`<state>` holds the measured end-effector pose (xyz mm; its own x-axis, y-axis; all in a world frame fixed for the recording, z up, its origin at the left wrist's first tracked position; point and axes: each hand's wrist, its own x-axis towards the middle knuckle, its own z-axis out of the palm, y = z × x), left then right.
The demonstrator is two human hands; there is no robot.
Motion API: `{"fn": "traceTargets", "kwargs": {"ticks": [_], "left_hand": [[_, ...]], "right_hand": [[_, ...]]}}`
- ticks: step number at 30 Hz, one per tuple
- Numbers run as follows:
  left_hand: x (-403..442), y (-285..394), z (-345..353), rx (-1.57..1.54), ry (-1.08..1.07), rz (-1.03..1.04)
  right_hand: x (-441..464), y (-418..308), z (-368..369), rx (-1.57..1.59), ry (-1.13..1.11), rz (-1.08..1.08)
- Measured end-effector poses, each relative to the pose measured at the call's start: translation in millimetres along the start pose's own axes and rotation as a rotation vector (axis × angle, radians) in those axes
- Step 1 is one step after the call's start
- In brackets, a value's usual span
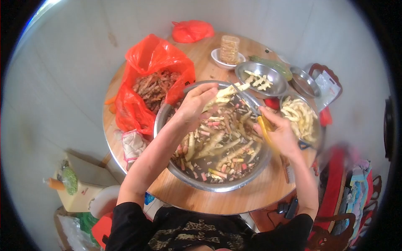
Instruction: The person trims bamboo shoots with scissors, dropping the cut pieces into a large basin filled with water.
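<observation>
My left hand [197, 102] is closed around a pale, branching root that looks like young ginger [225, 94], above the near-left part of a big steel basin [217, 186]. My right hand [279, 127] grips scissors [264, 125] with yellow handles. Their metal blades point up and left and reach the tip of the ginger; whether they are parted is hard to tell. Below both hands, the basin holds murky water with long pale ginger pieces [213, 144] and many short pink and cream bits [224, 167].
Left of the basin stands a red plastic bag [125, 104] of brownish roots [155, 88]. Behind are a steel bowl [276, 79] with pale pieces, a white bowl [215, 56] with a stacked packet, and another steel bowl [303, 85]. A bowl of pale ginger [299, 115] sits right.
</observation>
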<state>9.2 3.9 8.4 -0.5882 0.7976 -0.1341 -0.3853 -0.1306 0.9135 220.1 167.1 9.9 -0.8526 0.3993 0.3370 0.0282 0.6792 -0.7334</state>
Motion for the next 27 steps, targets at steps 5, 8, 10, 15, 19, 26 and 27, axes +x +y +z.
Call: {"fn": "traceTargets", "kwargs": {"ticks": [5, 8, 10, 15, 19, 26, 27], "left_hand": [[0, -1, -8, -0.010, -0.107, -0.054], [-1, 0, -1, -0.032, -0.080, -0.030], [1, -6, 1, -0.071, -0.055, 0.026], [6, -15, -1, 0.290, 0.036, 0.533], [15, -24, -7, 0.340, 0.073, 0.615], [6, -20, -5, 0.603, 0.139, 0.633], [4, -17, -4, 0.698, 0.158, 0.657]], "right_hand": [[-11, 5, 20, 0.128, -0.119, 0.075], [-6, 2, 18, 0.142, 0.012, 0.024], [-7, 0, 19, 0.127, 0.127, -0.010], [-17, 0, 20, 0.041, -0.051, 0.049], [-22, -2, 18, 0.182, 0.067, 0.164], [-20, 11, 13, 0.296, 0.064, 0.177], [-23, 8, 16, 0.296, 0.068, 0.176]]}}
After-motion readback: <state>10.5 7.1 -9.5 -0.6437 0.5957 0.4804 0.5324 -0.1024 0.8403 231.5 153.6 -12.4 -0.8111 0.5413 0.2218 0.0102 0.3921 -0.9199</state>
